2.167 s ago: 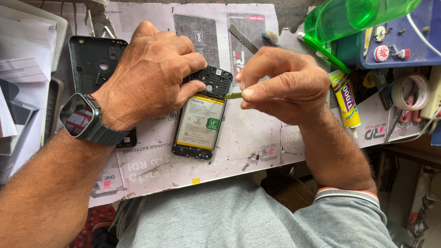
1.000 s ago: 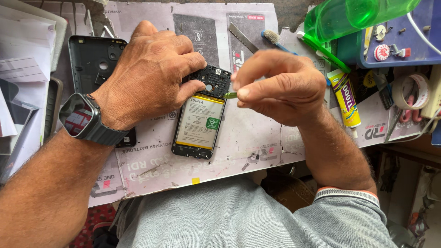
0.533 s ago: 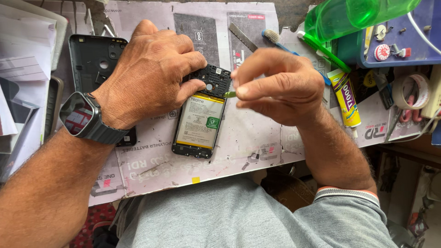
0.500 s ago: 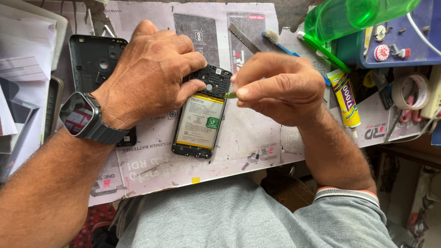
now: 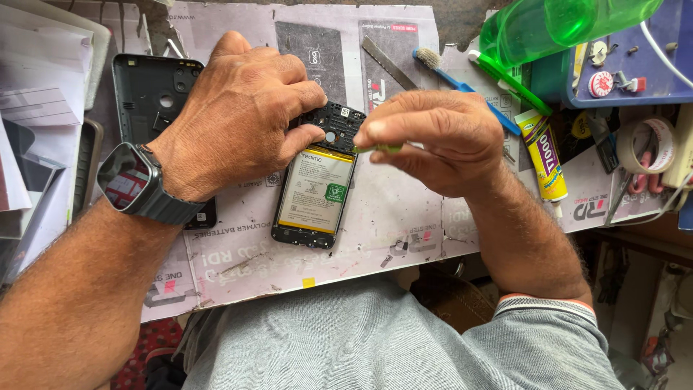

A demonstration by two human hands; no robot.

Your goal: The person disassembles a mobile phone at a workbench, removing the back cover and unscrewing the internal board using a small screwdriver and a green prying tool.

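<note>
We logged the opened phone [image 5: 315, 189] lying flat, back side up, on the printed work mat [image 5: 404, 238], its pale battery and dark circuit cover exposed. Our left hand [image 5: 242, 115] lay over the phone's upper left corner, fingers curled and pressing the frame down, thumb against its left edge. Our right hand [image 5: 433, 137], just right of the phone's top, had its fingertips pinched shut on a thin green tool [image 5: 379, 149], whose tip met the phone near the upper right edge of the circuit cover. The detached back cover [image 5: 155, 108] lay left of the phone, partly under the left wrist and its watch [image 5: 137, 184]. Right of the phone lay a glue tube [image 5: 545, 155]; further right, a roll of tape [image 5: 644, 144]. Above and right of the phone were a blue toothbrush [image 5: 462, 79] and a green bottle [image 5: 563, 25]. We judged the phone light, stiff and fragile where open: best held by the side rails of the frame, never by the battery face, which looked soft and easily dented. The tool seemed slim and somewhat springy.
</note>
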